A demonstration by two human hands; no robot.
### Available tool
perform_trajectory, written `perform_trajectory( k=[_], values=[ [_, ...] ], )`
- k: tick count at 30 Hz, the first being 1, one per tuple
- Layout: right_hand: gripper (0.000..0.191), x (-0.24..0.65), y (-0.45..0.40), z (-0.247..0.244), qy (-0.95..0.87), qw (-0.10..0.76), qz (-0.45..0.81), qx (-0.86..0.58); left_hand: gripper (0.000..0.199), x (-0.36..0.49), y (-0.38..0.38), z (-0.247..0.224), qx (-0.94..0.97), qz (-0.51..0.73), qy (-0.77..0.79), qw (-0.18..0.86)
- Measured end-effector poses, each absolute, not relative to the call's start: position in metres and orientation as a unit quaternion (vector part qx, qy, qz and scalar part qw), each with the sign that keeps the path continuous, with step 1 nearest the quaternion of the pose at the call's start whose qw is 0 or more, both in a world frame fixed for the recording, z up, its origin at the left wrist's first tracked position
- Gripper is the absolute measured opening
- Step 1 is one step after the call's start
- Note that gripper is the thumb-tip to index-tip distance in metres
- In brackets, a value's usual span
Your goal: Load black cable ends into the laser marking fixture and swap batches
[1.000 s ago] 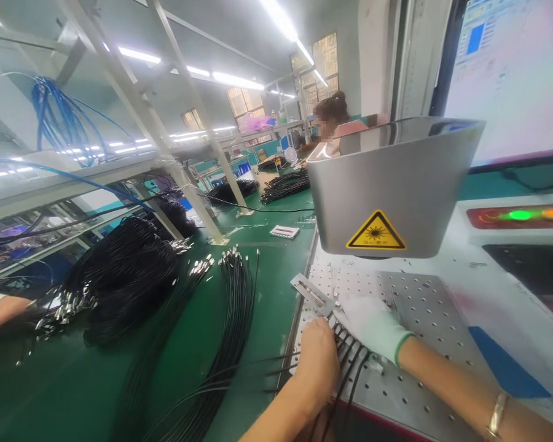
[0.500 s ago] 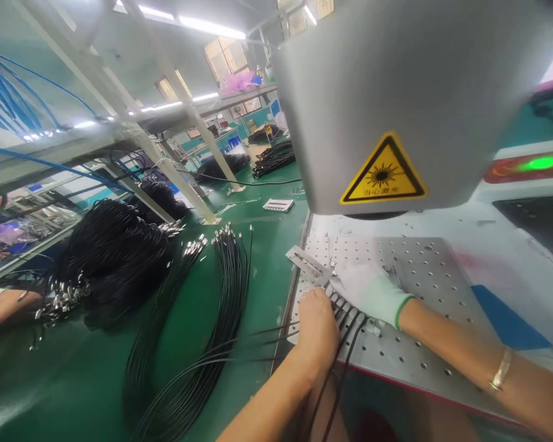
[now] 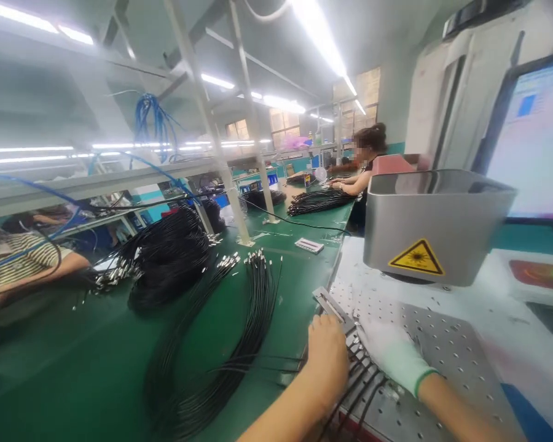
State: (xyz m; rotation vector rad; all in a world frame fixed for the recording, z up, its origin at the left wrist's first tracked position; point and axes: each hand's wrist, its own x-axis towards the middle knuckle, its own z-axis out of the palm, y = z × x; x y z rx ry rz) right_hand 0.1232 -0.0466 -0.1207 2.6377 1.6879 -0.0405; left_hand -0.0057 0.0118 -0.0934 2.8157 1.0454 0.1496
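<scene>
At the far left a person in a striped shirt [image 3: 23,264] sits at the green counter [image 3: 74,368], an arm stretched toward a heap of black cables [image 3: 166,264] with metal ends. Right of the heap, a looser bundle [image 3: 253,307] of the same cables lies fanned out, its plugs pointing away and its tails curving back toward the near edge.

Next comes the left hand [image 3: 327,356], bare, fingers curled and knuckles up. It presses down on a short row of cables [image 3: 359,380] where they cross onto the perforated plate [image 3: 447,344]. Whether its fingers pinch one cable or only pin the row flat cannot be told. Touching it on the right, the right hand [image 3: 387,353], in a white glove, lies palm down on the same row with fingers stretched forward, seemingly holding them flat rather than gripping.

The cables run lengthwise away from the person, side by side, tips toward a small metal fixture [image 3: 332,304] just beyond both hands. Both hands sit equally close to the row.

Above the plate hangs the grey laser head [image 3: 433,227] with its yellow warning label. Farther back another person [image 3: 364,166] works.
</scene>
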Motion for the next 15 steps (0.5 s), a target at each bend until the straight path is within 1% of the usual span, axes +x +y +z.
perform_trajectory(
  k=[3, 5, 7, 12, 15],
  values=[
    [0.038, 0.122, -0.049, -0.120, 0.534, 0.017, -0.011, 0.845, 0.025, -0.007, 0.031, -0.076, 0.915, 0.056, 0.392, 0.076],
    [0.039, 0.123, -0.049, -0.121, 0.521, 0.025, -0.016, 0.853, 0.028, -0.005, 0.046, -0.070, 0.910, 0.070, 0.400, 0.085],
    [0.039, 0.125, -0.049, -0.124, 0.505, 0.032, -0.024, 0.862, 0.031, -0.001, 0.059, -0.069, 0.906, 0.077, 0.403, 0.103],
    [0.040, 0.132, -0.048, -0.129, 0.486, 0.029, -0.029, 0.873, 0.025, 0.011, 0.073, -0.073, 0.902, 0.095, 0.394, 0.149],
    [0.039, 0.134, -0.049, -0.130, 0.470, 0.017, -0.033, 0.882, 0.027, 0.015, 0.074, -0.071, 0.898, 0.119, 0.393, 0.158]
  ],
)
